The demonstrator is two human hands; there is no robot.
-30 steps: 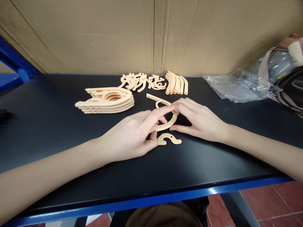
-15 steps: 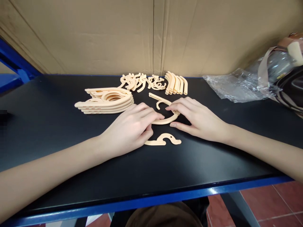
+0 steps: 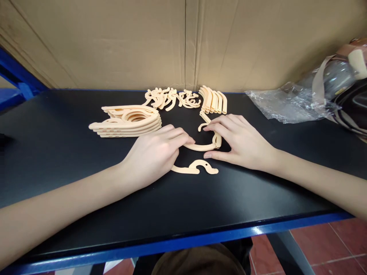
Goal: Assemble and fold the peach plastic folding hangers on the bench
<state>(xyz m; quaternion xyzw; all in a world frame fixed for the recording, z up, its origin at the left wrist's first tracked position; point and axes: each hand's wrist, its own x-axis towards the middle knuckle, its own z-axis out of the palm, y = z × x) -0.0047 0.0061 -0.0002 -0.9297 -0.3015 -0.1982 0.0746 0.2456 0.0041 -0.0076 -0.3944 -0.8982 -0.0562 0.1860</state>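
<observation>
My left hand point(image 3: 155, 154) and my right hand point(image 3: 239, 141) both pinch a curved peach plastic hanger piece point(image 3: 205, 143) lying on the black table point(image 3: 57, 152). The left fingers grip its left end. The right thumb and fingers hold its right end, where a thinner arm rises toward the back. A small hook-shaped peach piece point(image 3: 197, 168) lies flat just in front of them, between the two hands and untouched.
A stack of assembled peach hangers point(image 3: 129, 121) lies to the left. Small hook parts point(image 3: 172, 98) and curved bars point(image 3: 213, 102) sit by the cardboard wall point(image 3: 183, 42). Crumpled clear plastic point(image 3: 286, 105) and a bag lie at right. The table's blue front edge point(image 3: 186, 240) is near.
The curved piece has been turned so its thin arm swung from pointing left-back to standing near my right fingers. My left hand drew back to the left end. The hook piece stayed put.
</observation>
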